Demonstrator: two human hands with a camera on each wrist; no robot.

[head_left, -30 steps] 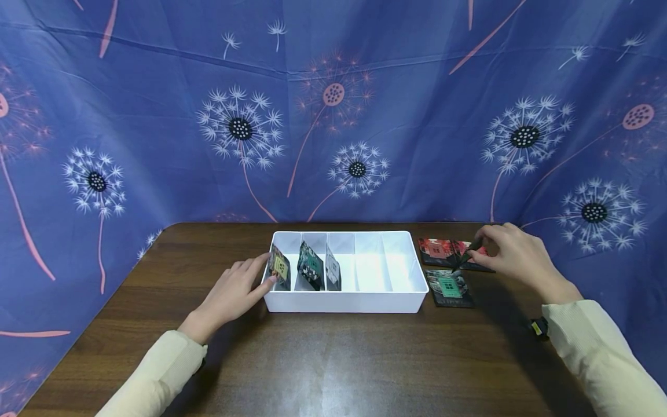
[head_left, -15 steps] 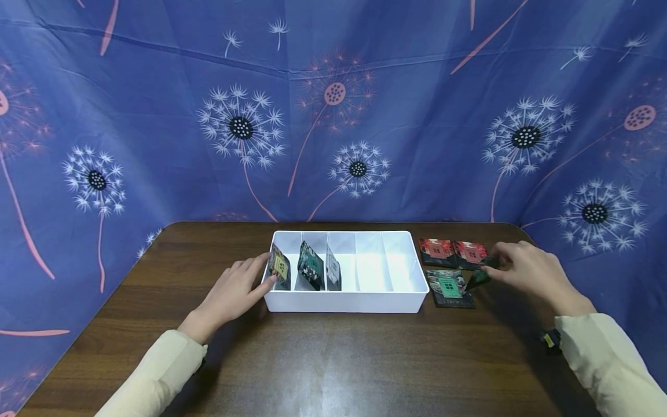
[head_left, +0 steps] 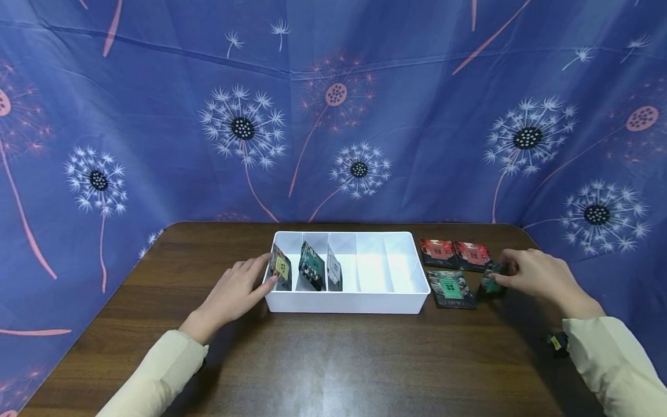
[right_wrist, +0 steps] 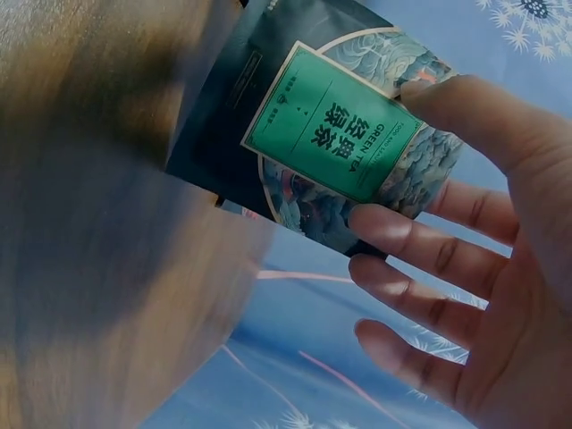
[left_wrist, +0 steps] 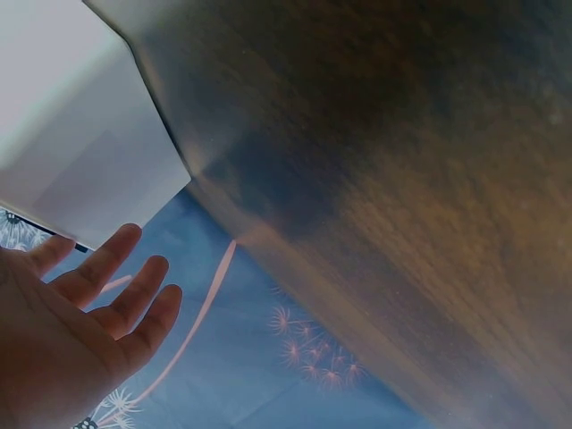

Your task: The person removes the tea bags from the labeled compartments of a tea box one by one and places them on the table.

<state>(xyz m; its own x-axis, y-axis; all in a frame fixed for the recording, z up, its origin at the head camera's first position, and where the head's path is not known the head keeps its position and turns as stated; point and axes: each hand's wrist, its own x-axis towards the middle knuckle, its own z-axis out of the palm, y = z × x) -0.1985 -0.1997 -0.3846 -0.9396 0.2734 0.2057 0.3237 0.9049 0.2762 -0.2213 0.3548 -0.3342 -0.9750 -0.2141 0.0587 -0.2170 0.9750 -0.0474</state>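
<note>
In the head view my right hand (head_left: 547,281) pinches a green tea bag sachet (head_left: 491,282) upright, low over the table at the right. The right wrist view shows the thumb on one side of this dark sachet (right_wrist: 313,134), its green label reading "GREEN TEA". Another green-labelled sachet (head_left: 451,288) lies flat just left of it. My left hand (head_left: 229,294) rests at the left end of a white divided box (head_left: 344,302), fingers extended, thumb at the front corner. Inside the box stand a yellow-labelled sachet (head_left: 280,269), a green one (head_left: 311,267) and a grey-white one (head_left: 333,270).
Two red sachets (head_left: 438,252) lie side by side behind the flat green one, right of the box. The brown wooden table (head_left: 339,359) ends at a blue dandelion-print cloth (head_left: 417,116) hanging behind it.
My right hand has moved right and toward the front with its sachet, away from the red sachets, and the sachet now stands more upright. The left hand stays at the box.
</note>
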